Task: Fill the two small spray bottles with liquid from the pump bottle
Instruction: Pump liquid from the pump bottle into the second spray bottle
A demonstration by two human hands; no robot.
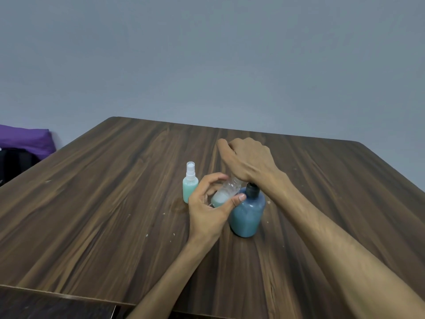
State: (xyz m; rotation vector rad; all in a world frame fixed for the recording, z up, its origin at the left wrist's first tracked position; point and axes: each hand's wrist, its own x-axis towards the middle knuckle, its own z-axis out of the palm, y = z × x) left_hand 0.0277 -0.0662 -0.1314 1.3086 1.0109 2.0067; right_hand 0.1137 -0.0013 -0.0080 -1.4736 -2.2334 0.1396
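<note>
the left hand [208, 204] grips the uncapped spray bottle [224, 194] tilted against the pump bottle [247, 214] on the table [115, 203], apparently aligning its mouth with the hidden spout, while the right hand [247, 161], fingers curled, presses the pump; the capped bottle [190, 183] stands beside.

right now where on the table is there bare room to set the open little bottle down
Bare wood lies left of the capped spray bottle out to the table edge, and along the near edge under the forearms. The far right corner is free too. The middle is crowded: left hand tilting the open spray bottle, right hand on the pump bottle.
</note>
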